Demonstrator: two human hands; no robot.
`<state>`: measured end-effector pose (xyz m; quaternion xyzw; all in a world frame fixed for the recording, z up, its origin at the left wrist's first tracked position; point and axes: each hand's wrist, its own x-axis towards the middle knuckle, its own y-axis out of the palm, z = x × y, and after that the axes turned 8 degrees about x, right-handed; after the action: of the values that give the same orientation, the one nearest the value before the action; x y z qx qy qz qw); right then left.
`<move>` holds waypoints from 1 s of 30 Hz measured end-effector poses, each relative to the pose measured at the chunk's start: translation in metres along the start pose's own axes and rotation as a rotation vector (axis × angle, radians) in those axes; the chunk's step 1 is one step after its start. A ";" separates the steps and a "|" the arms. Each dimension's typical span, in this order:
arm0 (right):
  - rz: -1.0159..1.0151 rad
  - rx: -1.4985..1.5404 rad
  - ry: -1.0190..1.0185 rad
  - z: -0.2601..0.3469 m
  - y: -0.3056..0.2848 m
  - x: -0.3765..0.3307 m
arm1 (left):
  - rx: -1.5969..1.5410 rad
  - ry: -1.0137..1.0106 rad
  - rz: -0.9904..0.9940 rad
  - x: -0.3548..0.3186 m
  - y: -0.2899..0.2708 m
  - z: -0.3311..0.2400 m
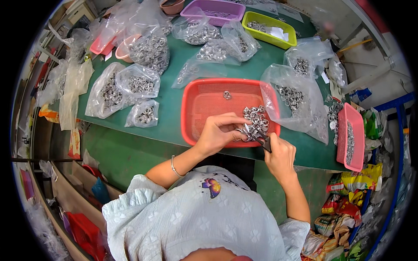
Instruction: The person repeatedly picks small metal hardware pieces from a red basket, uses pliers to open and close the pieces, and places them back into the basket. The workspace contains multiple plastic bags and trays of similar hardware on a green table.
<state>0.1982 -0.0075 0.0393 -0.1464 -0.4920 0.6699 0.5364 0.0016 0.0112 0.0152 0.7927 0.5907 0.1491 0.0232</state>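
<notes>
Head: left hand (219, 132) pinches part (245, 128), right (281, 156) grips pliers (264, 141).

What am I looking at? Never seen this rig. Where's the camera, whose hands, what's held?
No robot here: these are a person's two bare hands. The single picture comes from the left of two wide fisheye cameras worn on the head, looking down, so straight edges bend near the rim.

The right hand grips a dark-handled, pliers-like metal tool. The left hand has its fingertips at the tool's tip; any small part pinched there is too tiny to make out.

Both work over a red, rectangular plastic basket holding a pile of silvery, ring-shaped metal pieces. Around it on the green tabletop lie clear plastic bags of similar silvery pieces, plus other coloured plastic containers.
</notes>
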 end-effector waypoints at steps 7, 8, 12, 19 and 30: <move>-0.124 -0.018 0.012 -0.007 0.002 -0.003 | 0.035 -0.001 -0.032 -0.002 0.002 -0.004; -0.104 -0.072 0.024 -0.013 0.000 -0.005 | 0.051 0.007 -0.040 -0.003 0.001 -0.006; -0.005 -0.215 0.070 -0.056 -0.007 -0.020 | 0.044 0.045 -0.059 -0.006 -0.003 -0.004; 0.066 -0.220 0.106 -0.135 -0.005 -0.039 | -0.051 0.023 -0.079 -0.005 0.004 -0.004; -0.095 0.531 0.192 -0.037 0.000 -0.017 | 0.069 0.044 -0.094 -0.008 0.020 -0.001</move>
<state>0.2318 -0.0036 0.0165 -0.0404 -0.2527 0.7324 0.6309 0.0175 -0.0025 0.0190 0.7608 0.6326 0.1447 -0.0103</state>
